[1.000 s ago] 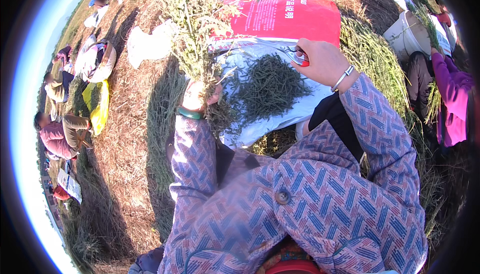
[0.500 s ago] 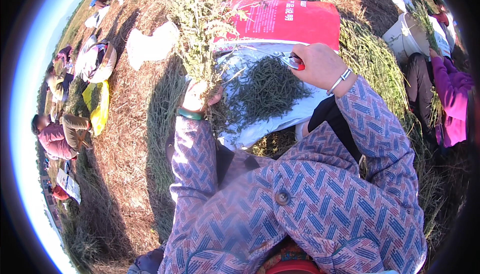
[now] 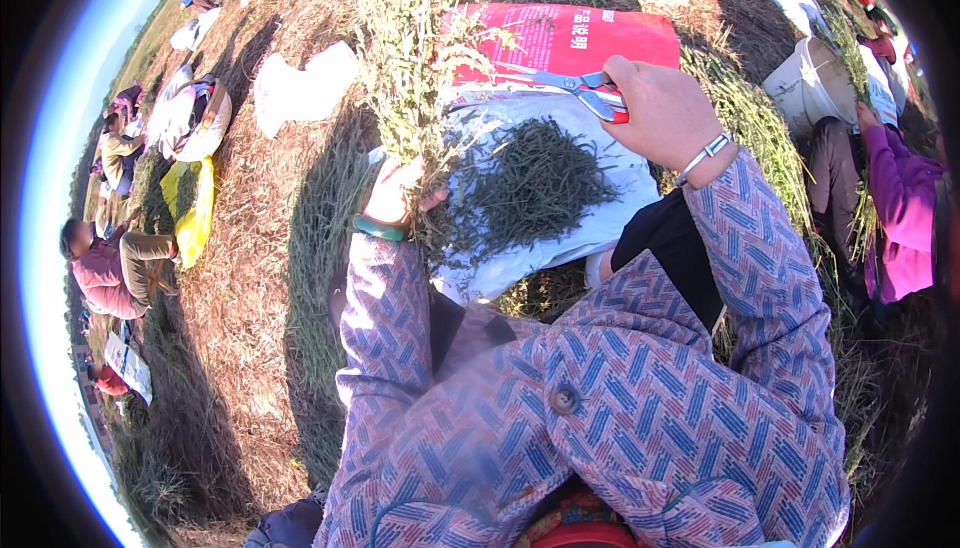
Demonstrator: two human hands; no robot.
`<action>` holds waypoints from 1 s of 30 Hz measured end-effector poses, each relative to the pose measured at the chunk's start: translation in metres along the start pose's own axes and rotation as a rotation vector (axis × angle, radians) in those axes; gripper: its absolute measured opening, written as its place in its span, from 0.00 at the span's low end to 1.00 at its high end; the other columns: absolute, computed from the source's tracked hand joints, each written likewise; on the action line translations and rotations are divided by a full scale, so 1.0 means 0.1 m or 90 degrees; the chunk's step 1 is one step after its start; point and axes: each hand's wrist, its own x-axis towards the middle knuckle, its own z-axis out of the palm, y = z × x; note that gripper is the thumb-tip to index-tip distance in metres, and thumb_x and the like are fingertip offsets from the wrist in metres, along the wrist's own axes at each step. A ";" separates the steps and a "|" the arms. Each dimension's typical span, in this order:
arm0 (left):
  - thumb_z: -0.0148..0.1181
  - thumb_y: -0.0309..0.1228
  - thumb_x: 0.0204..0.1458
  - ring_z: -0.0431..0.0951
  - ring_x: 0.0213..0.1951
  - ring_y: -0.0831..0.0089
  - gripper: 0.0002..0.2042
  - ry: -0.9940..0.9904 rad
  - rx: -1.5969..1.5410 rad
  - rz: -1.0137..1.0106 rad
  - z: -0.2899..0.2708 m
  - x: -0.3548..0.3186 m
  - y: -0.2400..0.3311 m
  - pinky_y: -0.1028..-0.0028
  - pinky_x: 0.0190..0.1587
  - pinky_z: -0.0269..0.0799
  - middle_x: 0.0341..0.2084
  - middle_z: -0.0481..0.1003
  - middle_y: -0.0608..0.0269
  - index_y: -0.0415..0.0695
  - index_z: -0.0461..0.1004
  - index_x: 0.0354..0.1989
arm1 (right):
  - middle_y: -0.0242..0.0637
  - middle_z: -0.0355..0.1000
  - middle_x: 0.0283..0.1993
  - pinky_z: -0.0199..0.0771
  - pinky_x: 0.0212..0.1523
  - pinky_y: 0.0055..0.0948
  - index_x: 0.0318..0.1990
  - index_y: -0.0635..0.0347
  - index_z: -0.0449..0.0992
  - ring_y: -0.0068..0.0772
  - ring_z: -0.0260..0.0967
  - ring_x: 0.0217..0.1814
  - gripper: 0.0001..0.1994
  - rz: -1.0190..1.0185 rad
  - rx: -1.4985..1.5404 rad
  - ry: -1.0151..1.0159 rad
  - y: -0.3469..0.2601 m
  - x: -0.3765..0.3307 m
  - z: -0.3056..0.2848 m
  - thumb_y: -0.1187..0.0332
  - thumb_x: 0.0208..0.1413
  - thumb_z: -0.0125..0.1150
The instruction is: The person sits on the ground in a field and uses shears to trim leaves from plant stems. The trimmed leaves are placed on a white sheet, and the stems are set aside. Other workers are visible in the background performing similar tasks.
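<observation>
My left hand (image 3: 396, 191) is closed round the lower stems of an upright bunch of leafy plants (image 3: 408, 78), whose tops reach past the upper edge of the view. In my right hand (image 3: 668, 113) are scissors (image 3: 572, 80) with red on the handles. Their blades point left toward the bunch, a little apart from each other, with the tips close to the stalks. Below and between my hands, a heap of cut green sprigs (image 3: 545, 184) lies on a white sheet (image 3: 622, 170), in front of a red printed sack (image 3: 600, 43).
Piles of cut plants (image 3: 735, 113) lie right of the sack. A white bucket (image 3: 808, 83) stands near a person in a purple top (image 3: 905, 208). At left are a white cloth (image 3: 303, 88), a yellow bag (image 3: 200, 213) and several people sitting on dry grass.
My right hand has moved slightly right and the scissors have swung up and outward, their blades now showing over the red sack. The left hand keeps its grip on the bunch.
</observation>
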 end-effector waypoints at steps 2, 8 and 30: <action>0.60 0.39 0.53 0.74 0.21 0.69 0.19 0.033 -0.017 -0.012 0.02 -0.03 -0.01 0.75 0.19 0.67 0.28 0.75 0.57 0.41 0.70 0.48 | 0.44 0.75 0.32 0.74 0.36 0.43 0.38 0.58 0.70 0.49 0.75 0.35 0.15 -0.013 -0.012 -0.016 -0.01 0.03 0.03 0.59 0.49 0.63; 0.60 0.37 0.53 0.76 0.24 0.69 0.19 0.088 -0.041 -0.033 0.05 -0.07 -0.02 0.75 0.23 0.71 0.33 0.77 0.57 0.42 0.70 0.51 | 0.45 0.75 0.31 0.73 0.36 0.43 0.37 0.59 0.70 0.50 0.74 0.35 0.13 0.001 0.039 -0.049 0.01 -0.01 0.18 0.61 0.50 0.63; 0.59 0.34 0.55 0.79 0.29 0.71 0.15 0.077 0.086 0.024 0.08 -0.04 0.04 0.72 0.30 0.77 0.34 0.78 0.62 0.44 0.71 0.50 | 0.48 0.76 0.34 0.76 0.38 0.42 0.39 0.60 0.70 0.48 0.76 0.38 0.16 0.168 -0.121 -0.191 0.06 -0.04 0.30 0.61 0.47 0.65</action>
